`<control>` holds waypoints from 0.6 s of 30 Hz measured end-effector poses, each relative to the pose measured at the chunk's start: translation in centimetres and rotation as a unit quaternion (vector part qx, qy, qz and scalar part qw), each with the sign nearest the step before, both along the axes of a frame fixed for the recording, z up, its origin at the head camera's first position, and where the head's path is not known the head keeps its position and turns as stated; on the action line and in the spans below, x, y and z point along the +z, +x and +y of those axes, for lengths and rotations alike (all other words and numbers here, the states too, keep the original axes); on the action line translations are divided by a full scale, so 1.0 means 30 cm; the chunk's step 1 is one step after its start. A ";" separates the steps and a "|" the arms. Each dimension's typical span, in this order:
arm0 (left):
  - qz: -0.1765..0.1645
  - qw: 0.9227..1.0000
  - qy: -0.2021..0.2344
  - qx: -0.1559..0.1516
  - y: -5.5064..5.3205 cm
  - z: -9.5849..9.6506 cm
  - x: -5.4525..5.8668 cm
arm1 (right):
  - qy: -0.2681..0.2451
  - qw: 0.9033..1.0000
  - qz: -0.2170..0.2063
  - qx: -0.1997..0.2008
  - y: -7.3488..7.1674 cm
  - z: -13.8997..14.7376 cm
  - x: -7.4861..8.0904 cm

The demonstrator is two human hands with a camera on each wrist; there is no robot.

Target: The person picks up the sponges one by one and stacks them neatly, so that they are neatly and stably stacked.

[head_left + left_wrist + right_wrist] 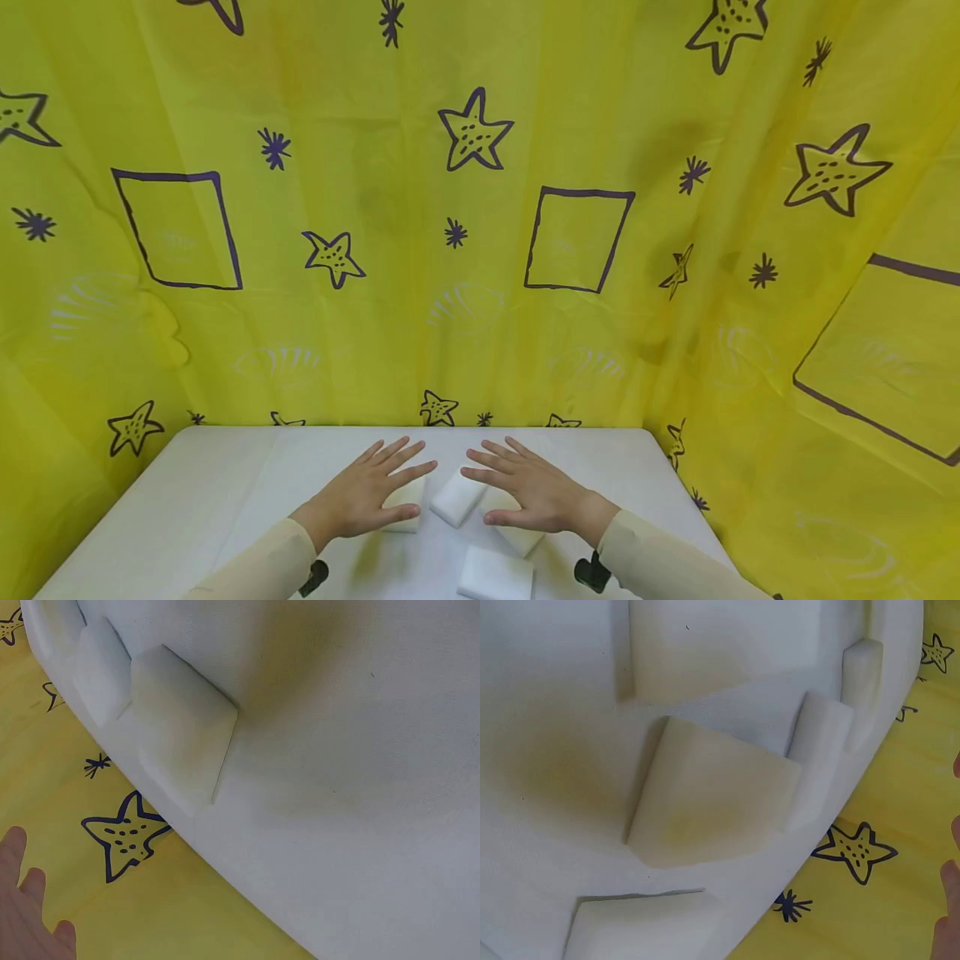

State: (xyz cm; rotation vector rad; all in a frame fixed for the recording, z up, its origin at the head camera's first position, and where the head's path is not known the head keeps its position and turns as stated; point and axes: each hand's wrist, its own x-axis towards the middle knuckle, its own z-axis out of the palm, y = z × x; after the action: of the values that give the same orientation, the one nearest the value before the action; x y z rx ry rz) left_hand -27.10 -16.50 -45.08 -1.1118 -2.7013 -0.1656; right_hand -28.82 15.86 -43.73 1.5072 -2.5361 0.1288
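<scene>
Several white, rectangular, sponge-like blocks lie scattered on a white table [225, 500]. My left hand [367, 496] is held in the air over the table, fingers spread, partly covering one block [408, 517] in the head view. To its right, my right hand [536, 492] hovers with spread fingers, in front of another block [521, 540]. Between the hands lies a tilted block [456, 498], and nearer me a further block [495, 573]. Neither hand holds anything. Fingertips of the left hand [30, 915] and right hand [949, 900] show at the wrist views' edges.
A yellow curtain [375, 192] with dark starfish and square outlines hangs behind and along the sides of the table. Dark wrist straps [592, 573] show under the pale sleeves [667, 554]. Soft shadows fall on the tabletop.
</scene>
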 end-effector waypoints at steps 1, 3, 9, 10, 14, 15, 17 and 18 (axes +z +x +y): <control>-0.001 1.000 -0.001 0.000 0.001 0.000 -0.001 | 0.002 1.000 0.002 -0.001 0.000 0.000 -0.003; -0.004 1.000 0.000 -0.001 0.003 0.000 -0.002 | 0.003 1.000 0.001 -0.002 0.001 0.000 -0.005; -0.001 1.000 0.016 -0.004 0.009 -0.006 -0.008 | -0.003 1.000 -0.022 -0.021 0.012 0.001 -0.001; 0.001 1.000 0.020 -0.005 0.009 -0.007 -0.009 | -0.008 0.999 -0.029 -0.026 0.014 0.002 0.000; 0.009 0.999 0.040 -0.004 0.013 -0.011 -0.015 | -0.031 0.997 -0.051 -0.045 0.023 0.015 -0.002; 0.006 0.999 0.048 -0.004 0.014 -0.012 -0.016 | -0.039 0.996 -0.056 -0.050 0.025 0.020 -0.003; -0.004 0.998 0.060 -0.001 0.019 -0.012 -0.017 | -0.052 0.994 -0.068 -0.064 0.029 0.031 -0.007; -0.010 0.998 0.067 0.000 0.022 -0.012 -0.018 | -0.057 0.993 -0.073 -0.074 0.031 0.037 -0.011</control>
State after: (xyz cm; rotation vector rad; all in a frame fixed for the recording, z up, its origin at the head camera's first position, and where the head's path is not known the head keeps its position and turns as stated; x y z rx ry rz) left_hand -26.44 -16.87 -45.62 -1.0756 -2.6632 -0.3552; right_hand -27.89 16.97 -44.05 1.3077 -2.6913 0.3670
